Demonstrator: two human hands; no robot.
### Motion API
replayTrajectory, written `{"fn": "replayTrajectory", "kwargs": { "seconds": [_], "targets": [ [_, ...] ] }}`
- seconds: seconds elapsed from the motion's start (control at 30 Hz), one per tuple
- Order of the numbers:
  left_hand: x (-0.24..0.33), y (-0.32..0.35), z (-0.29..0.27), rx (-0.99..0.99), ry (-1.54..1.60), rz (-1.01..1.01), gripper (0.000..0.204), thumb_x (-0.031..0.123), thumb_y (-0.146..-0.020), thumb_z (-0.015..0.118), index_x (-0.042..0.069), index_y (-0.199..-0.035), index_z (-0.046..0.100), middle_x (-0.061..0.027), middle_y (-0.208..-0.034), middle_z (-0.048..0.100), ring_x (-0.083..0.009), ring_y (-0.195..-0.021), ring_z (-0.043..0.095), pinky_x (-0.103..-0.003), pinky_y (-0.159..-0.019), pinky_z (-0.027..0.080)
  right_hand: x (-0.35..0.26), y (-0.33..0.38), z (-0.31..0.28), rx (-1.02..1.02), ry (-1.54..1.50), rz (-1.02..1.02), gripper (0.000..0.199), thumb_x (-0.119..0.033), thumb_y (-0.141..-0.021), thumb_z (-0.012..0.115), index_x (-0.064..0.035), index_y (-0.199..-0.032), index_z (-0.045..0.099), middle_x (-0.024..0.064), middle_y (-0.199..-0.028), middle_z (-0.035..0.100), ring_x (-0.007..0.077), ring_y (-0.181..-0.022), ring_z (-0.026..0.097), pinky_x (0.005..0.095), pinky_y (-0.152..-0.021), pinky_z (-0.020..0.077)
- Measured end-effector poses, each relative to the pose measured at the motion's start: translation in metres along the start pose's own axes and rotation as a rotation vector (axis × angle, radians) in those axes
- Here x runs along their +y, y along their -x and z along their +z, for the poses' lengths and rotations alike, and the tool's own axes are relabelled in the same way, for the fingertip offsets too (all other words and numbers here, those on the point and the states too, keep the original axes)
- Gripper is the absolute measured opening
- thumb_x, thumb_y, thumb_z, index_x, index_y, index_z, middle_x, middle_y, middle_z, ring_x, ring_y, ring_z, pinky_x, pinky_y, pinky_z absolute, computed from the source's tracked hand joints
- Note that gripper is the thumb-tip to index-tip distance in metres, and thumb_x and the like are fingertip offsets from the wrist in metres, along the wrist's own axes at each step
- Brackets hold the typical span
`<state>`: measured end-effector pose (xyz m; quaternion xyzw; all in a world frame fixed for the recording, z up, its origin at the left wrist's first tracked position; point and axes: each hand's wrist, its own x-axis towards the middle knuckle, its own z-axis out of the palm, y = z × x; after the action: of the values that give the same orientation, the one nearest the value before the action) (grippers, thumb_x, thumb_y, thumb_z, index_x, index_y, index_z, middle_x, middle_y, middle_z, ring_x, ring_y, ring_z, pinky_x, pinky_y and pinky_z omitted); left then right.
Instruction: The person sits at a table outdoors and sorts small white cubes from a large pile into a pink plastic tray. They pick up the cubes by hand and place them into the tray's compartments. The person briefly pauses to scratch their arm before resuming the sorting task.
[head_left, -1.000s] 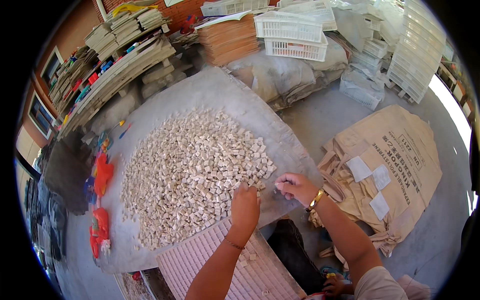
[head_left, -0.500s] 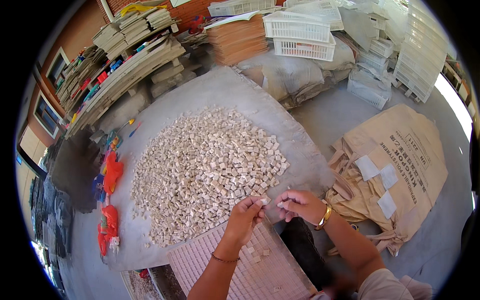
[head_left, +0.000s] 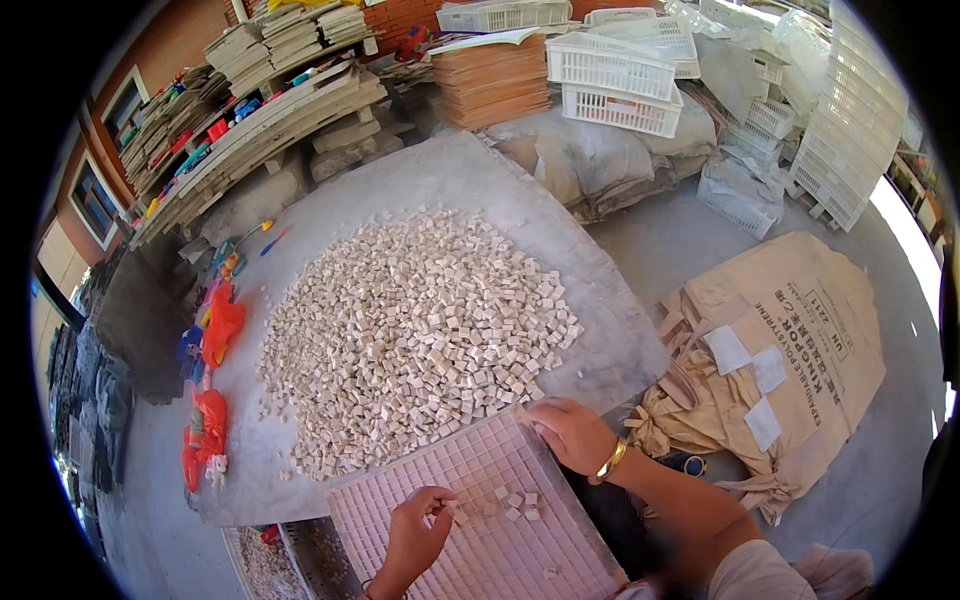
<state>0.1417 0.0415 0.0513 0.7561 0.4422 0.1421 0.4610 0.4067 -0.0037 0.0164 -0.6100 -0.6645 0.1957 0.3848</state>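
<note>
A large heap of small off-white square stone-like pieces (head_left: 430, 320) covers the middle of the grey table (head_left: 390, 185). Against its near edge rests a pinkish tray (head_left: 400, 500) divided by a raised grid. My left hand (head_left: 415, 535) is low over the tray, thumb and fingertips pinched on a small pale piece (head_left: 447, 504). A few loose square pieces (head_left: 515, 503) lie on the grid to the right of that hand. My right hand (head_left: 575, 435), a gold band at its wrist, is at the tray's far right corner with fingers curled; what they hold is hidden.
Red plastic bags (head_left: 222, 325) lie along the table's left edge. A big tan sack (head_left: 800, 350) is spread on the floor at right. White plastic crates (head_left: 615, 75), stacked boards (head_left: 270, 130) and an orange-brown stack of sheets (head_left: 490, 80) stand behind. Below the table, a bin (head_left: 262, 570) holds pieces.
Both hands have parted from close together at the heap's near edge. The left came down-left over the tray; the right moved slightly down to the tray's corner. The view shifted a little.
</note>
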Motion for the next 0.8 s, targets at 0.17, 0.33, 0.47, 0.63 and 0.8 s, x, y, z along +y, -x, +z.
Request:
{"fn": "replayTrajectory", "kwargs": {
  "seconds": [0.17,0.33,0.47,0.63,0.8],
  "targets": [
    [-0.002,0.020,0.015,-0.019,-0.141,0.275,0.024,-0.001,-0.072,0.058,0.002,-0.096,0.060,-0.0136,-0.097,0.060,-0.0292,-0.093,0.057,-0.035,-0.079,0.047,0.053,-0.029,0.004,0.098,0.174,-0.110,0.030,0.006,-0.074,0.049,-0.0067,-0.099,0.058,0.0109,-0.098,0.057,0.0296,-0.095,0.053,0.0370,-0.080,0.0438],
    [0.021,-0.002,0.033,-0.003,-0.138,0.386,0.019,-0.002,-0.072,0.059,0.002,-0.091,0.062,-0.0130,-0.097,0.061,-0.0315,-0.094,0.057,-0.038,-0.080,0.045,0.070,-0.029,-0.026,-0.179,0.166,-0.151,0.025,0.003,-0.075,0.050,-0.0078,-0.096,0.059,0.0109,-0.090,0.057,0.0304,-0.092,0.054,0.0374,-0.079,0.0444],
    [0.031,-0.026,0.053,0.020,-0.168,0.432,0.017,0.000,-0.073,0.058,0.003,-0.089,0.062,-0.0138,-0.094,0.061,-0.0327,-0.090,0.056,-0.038,-0.078,0.045,0.057,-0.023,-0.025,-0.072,0.231,0.070,0.015,-0.008,-0.077,0.056,-0.0102,-0.091,0.059,0.0085,-0.091,0.057,0.0283,-0.090,0.055,0.0380,-0.074,0.0458],
    [0.034,-0.066,0.079,0.096,-0.199,0.468,0.010,0.001,-0.073,0.058,0.002,-0.083,0.061,-0.0158,-0.087,0.059,-0.0346,-0.082,0.055,-0.041,-0.073,0.044,0.047,-0.024,0.008,0.084,0.271,-0.010,0.012,-0.017,-0.076,0.060,-0.0123,-0.087,0.059,0.0065,-0.087,0.057,0.0265,-0.086,0.055,0.0400,-0.070,0.0459],
    [0.022,-0.105,0.074,0.340,-0.334,0.493,0.014,0.001,-0.073,0.058,0.002,-0.087,0.059,-0.0158,-0.087,0.057,-0.0349,-0.082,0.053,-0.042,-0.072,0.043,0.065,-0.029,-0.015,0.253,0.149,0.122,0.012,-0.010,-0.076,0.056,-0.0117,-0.087,0.060,0.0061,-0.081,0.058,0.0271,-0.083,0.057,0.0380,-0.068,0.0464]
  ]
}}
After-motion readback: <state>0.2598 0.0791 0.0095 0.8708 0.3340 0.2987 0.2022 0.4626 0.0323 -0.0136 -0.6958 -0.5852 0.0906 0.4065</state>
